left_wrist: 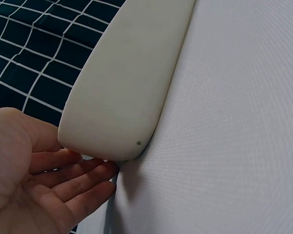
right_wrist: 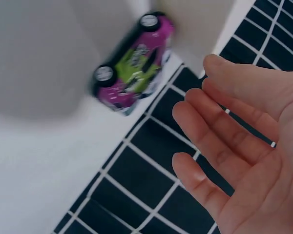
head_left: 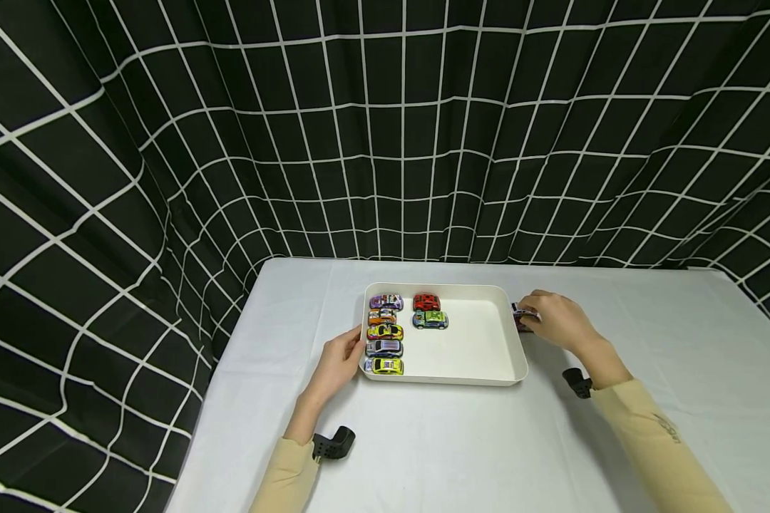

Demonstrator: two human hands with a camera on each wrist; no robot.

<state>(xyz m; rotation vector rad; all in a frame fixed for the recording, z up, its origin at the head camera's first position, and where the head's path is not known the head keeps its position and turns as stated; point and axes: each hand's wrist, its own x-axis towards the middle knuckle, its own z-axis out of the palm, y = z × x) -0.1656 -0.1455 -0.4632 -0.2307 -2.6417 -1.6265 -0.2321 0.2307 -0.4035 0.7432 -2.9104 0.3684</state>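
My left hand [head_left: 341, 362] rests against the left end of the white tray [head_left: 462, 380]; its fingers lie fairly straight along the outer wall in the left wrist view. Off the tray's right end is a purple and green toy car [right_wrist: 134, 68], tilted in the right wrist view and close to the wall. My right hand [head_left: 557, 319] is beside this car, overlapping it in the head view. In the right wrist view, a gap shows between its spread, loosely bent fingers and the car. Inside the tray, a red toy car [head_left: 426, 302] sits behind a green and blue one [head_left: 430, 320].
Several toy cars line the tray's left side, among them a purple one [head_left: 386, 302], an orange one [head_left: 382, 316], a silver one [head_left: 384, 348] and a yellow one [head_left: 384, 366]. A white cloth covers the table [head_left: 436, 449]. Black gridded curtains [head_left: 385, 142] hang behind and at both sides.
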